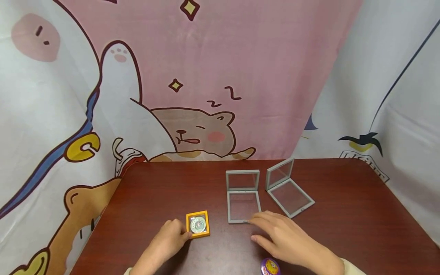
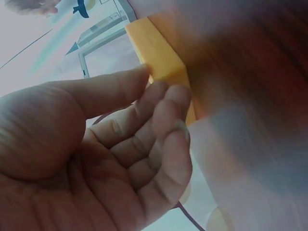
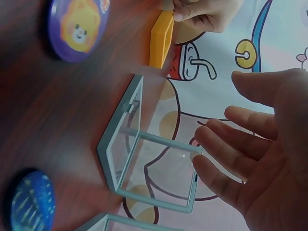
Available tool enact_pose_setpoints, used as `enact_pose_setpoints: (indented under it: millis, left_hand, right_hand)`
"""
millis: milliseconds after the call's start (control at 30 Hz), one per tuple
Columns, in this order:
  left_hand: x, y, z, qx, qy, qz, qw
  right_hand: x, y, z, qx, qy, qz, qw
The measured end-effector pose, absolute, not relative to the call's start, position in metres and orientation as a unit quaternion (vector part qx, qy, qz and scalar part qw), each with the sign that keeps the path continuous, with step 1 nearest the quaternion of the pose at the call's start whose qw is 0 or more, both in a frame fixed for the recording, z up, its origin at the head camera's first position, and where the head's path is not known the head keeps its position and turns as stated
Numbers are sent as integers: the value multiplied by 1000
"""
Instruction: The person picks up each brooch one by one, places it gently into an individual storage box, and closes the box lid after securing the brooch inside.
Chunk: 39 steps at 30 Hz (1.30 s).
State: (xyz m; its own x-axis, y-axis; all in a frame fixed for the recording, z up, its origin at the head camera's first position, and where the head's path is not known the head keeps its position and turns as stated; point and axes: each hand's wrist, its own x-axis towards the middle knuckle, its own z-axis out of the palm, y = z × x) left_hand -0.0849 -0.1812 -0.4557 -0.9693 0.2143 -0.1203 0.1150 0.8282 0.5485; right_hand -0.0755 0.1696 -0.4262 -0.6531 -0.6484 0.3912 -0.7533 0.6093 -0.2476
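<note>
My left hand (image 1: 167, 237) pinches the near left corner of a small yellow square display frame (image 1: 200, 235), which is on the table. A round pale green badge (image 1: 198, 225) shows inside its clear window. In the left wrist view, the thumb meets the yellow edge (image 2: 156, 48) and the other fingers are bent beside it. My right hand (image 1: 282, 238) has its fingers apart and loosely extended, holding nothing. Its fingertips overlap the near right corner of a grey clear-windowed display frame (image 1: 228, 208) in the head view. That frame stands unfolded, its lid raised at the back.
A second grey display frame (image 1: 302, 209) stands unfolded to the right, turned at an angle. Near the table's front lies a purple round badge (image 1: 270, 267) with a yellow animal. The right wrist view shows a dark blue round item (image 3: 33, 204). A printed curtain (image 1: 268, 76) hangs behind the table.
</note>
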Motion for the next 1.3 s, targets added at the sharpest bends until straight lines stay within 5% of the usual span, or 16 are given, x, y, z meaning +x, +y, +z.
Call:
enact_pose_setpoints:
  millis: [767, 1033, 1300]
  left_hand:
    - [-113, -132, -443, 95, 962, 250, -61]
    - [-123, -113, -447, 112, 954, 269, -70]
    - [-128, -93, -452, 132, 954, 270, -22]
  right_hand:
    - [-47, 199, -454, 427, -879, 175, 125]
    - [-43, 202, -477, 479, -851, 134, 172]
    - [-38, 204, -492, 495, -849, 120, 144]
